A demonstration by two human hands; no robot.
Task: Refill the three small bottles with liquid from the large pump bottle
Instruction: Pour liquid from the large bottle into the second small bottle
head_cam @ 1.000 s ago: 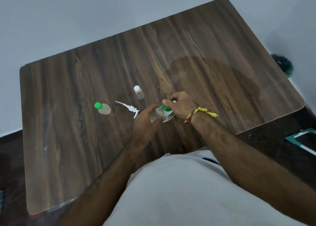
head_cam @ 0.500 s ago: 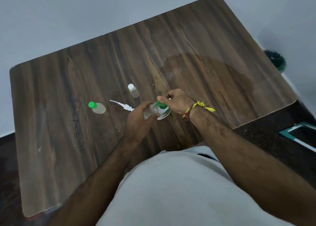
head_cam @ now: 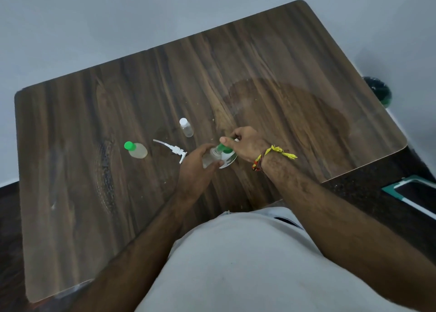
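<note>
While your shirt (head_cam: pixel 247 259) fills the near edge of the view, your left hand (head_cam: pixel 195 167) is curled around a small clear bottle (head_cam: pixel 212 158) just above the wooden table (head_cam: pixel 306 75). Your right hand (head_cam: pixel 247 143) pinches a green cap (head_cam: pixel 223 147) at that bottle's mouth, thumb and fingers closed on it. Under both hands sits the large bottle (head_cam: pixel 228 161), only its white and green label showing. A yellow thread band (head_cam: pixel 273 153) circles your right wrist. Just left lies the white pump head (head_cam: pixel 173 148). Left of that rests a green-capped small bottle (head_cam: pixel 136 149). Further back stands a white-capped small bottle (head_cam: pixel 186 127), apart from the rest.
</note>
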